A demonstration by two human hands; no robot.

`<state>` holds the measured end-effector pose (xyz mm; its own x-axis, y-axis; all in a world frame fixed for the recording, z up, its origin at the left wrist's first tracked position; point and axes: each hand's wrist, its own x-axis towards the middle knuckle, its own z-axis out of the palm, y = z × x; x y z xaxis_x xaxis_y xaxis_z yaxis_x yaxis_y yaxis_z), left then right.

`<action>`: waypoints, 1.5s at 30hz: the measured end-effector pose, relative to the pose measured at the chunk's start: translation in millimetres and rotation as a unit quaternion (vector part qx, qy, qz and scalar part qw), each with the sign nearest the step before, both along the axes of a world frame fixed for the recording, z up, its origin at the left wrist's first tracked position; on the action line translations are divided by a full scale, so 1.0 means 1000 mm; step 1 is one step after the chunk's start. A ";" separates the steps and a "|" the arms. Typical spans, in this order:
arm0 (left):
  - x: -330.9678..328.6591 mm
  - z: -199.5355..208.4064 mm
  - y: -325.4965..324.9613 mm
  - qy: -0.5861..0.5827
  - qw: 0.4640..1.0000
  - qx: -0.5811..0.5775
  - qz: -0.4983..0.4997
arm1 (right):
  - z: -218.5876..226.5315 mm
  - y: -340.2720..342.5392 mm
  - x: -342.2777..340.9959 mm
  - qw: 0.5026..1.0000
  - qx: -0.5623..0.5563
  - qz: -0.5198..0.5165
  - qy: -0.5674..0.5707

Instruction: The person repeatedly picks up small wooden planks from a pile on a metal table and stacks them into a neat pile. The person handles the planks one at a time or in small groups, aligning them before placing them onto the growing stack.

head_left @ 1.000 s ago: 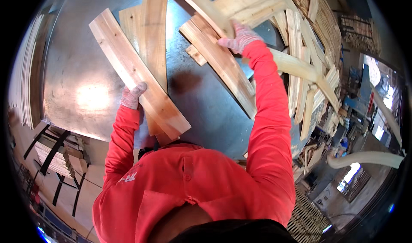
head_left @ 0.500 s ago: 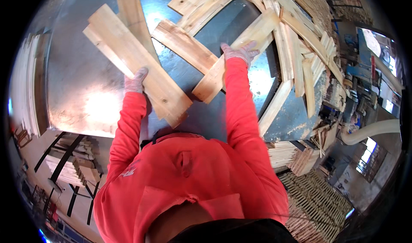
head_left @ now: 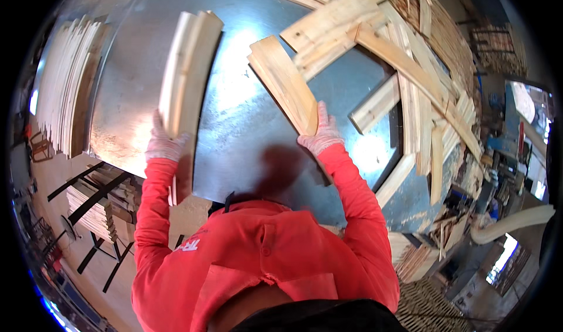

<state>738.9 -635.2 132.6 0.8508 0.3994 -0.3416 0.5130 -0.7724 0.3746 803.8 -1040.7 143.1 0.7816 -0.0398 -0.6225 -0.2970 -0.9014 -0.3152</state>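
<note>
Both of my hands wear thin pale gloves. At the left of the metal tabletop [head_left: 229,150], my left hand [head_left: 164,142] grips a few long pale wooden boards [head_left: 196,85] lying lengthwise together, its fingers and thumb around their lower part. Their near ends reach past the table's front edge. Toward the middle, my right hand [head_left: 322,135] holds the near end of a shorter pair of stacked boards [head_left: 284,85], the thumb on one side and fingers on the other. These boards slant up to the left, and their lower end is partly hidden by the hand.
Loose boards [head_left: 334,24] lie crisscrossed at the far right, with one short board [head_left: 377,104] right of my right hand. A row of boards on edge [head_left: 70,85] stands beyond the table's left side. Stacked wood [head_left: 91,212] sits on a black-framed rack below left.
My left hand has moved left, turning its boards nearly upright in view. My right hand has left one slanted board and now grips the middle pair. The view has shifted slightly.
</note>
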 end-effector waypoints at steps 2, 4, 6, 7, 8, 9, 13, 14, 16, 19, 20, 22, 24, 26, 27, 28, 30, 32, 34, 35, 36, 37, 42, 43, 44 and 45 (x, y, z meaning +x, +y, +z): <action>0.004 0.004 -0.023 0.067 0.998 -0.004 -0.010 | -0.005 0.032 0.011 0.958 0.262 -0.112 0.027; 0.013 0.012 -0.034 0.091 0.996 0.008 -0.005 | -0.035 0.098 0.018 0.772 0.571 -0.279 0.029; 0.007 0.014 -0.037 0.026 0.999 -0.030 0.018 | -0.009 0.173 0.038 0.889 0.405 -0.207 0.058; 0.007 0.013 -0.038 -0.027 0.999 -0.004 -0.023 | -0.016 0.195 0.041 0.941 0.333 -0.066 0.017; 0.004 0.016 -0.037 -0.087 0.994 0.024 -0.069 | -0.064 0.206 0.034 0.938 0.344 0.036 0.005; -0.002 0.013 -0.032 -0.135 0.984 0.051 -0.104 | -0.049 0.205 0.054 0.943 0.282 0.177 -0.003; 0.005 0.010 -0.044 -0.047 0.982 0.167 -0.069 | -0.025 0.109 0.211 0.872 0.042 0.256 -0.415; 0.005 0.011 -0.046 -0.050 0.982 0.168 -0.065 | 0.004 0.077 0.244 0.914 -0.064 0.244 -0.317; 0.005 0.011 -0.043 -0.067 0.982 0.164 -0.070 | 0.011 -0.013 0.278 0.910 -0.200 0.269 -0.244; 0.011 0.004 -0.048 -0.091 0.978 0.174 -0.065 | -0.004 -0.032 0.281 0.897 -0.229 0.330 -0.186; 0.009 0.005 -0.047 -0.088 0.977 0.181 -0.070 | 0.005 -0.020 0.267 0.898 -0.236 0.348 -0.128; 0.011 0.004 -0.041 -0.100 0.975 0.182 -0.084 | 0.015 0.006 0.252 0.899 -0.169 0.388 -0.112; 0.020 0.006 -0.045 -0.098 0.976 0.191 -0.047 | 0.029 0.040 0.272 0.890 -0.153 0.409 -0.131; 0.028 0.013 -0.039 -0.092 0.977 0.191 -0.032 | 0.035 0.061 0.326 0.843 -0.174 0.476 -0.179; 0.028 0.014 -0.034 -0.094 0.979 0.181 -0.029 | 0.030 0.071 0.352 0.818 -0.182 0.505 -0.206; 0.028 0.014 -0.030 -0.100 0.980 0.170 -0.023 | 0.024 0.076 0.376 0.823 -0.173 0.496 -0.216; 0.029 0.012 -0.027 -0.107 0.983 0.151 -0.001 | 0.004 0.082 0.417 0.826 -0.153 0.489 -0.232; 0.030 0.015 -0.019 -0.109 0.986 0.127 0.014 | -0.017 0.076 0.438 0.837 -0.179 0.422 -0.298; 0.034 0.020 -0.013 -0.109 0.987 0.117 0.023 | -0.014 0.079 0.446 0.852 -0.226 0.384 -0.274; 0.034 0.021 -0.009 -0.109 0.987 0.111 0.024 | -0.012 0.075 0.448 0.864 -0.220 0.385 -0.240; 0.024 0.016 0.000 -0.124 0.983 0.137 0.006 | -0.004 0.075 0.449 0.871 -0.213 0.390 -0.212; 0.019 0.014 0.009 -0.121 0.981 0.153 0.001 | 0.004 0.073 0.450 0.877 -0.208 0.393 -0.182; 0.022 0.018 0.031 -0.073 0.987 0.142 0.035 | 0.039 0.075 0.366 0.866 -0.296 0.394 -0.084; 0.030 0.019 0.033 -0.075 0.986 0.145 0.033 | 0.034 0.078 0.343 0.889 -0.265 0.366 -0.077; 0.034 0.018 0.037 -0.053 0.988 0.141 0.041 | 0.027 0.080 0.324 0.912 -0.229 0.331 -0.078; 0.041 0.023 0.039 -0.034 0.992 0.109 0.047 | 0.017 0.084 0.307 0.934 -0.197 0.288 -0.081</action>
<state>779.4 -596.3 156.1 0.8247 0.5357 -0.1812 0.5654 -0.7894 0.2392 1110.3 -956.5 160.3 0.8266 0.2151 -0.5201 0.2957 -0.9522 0.0763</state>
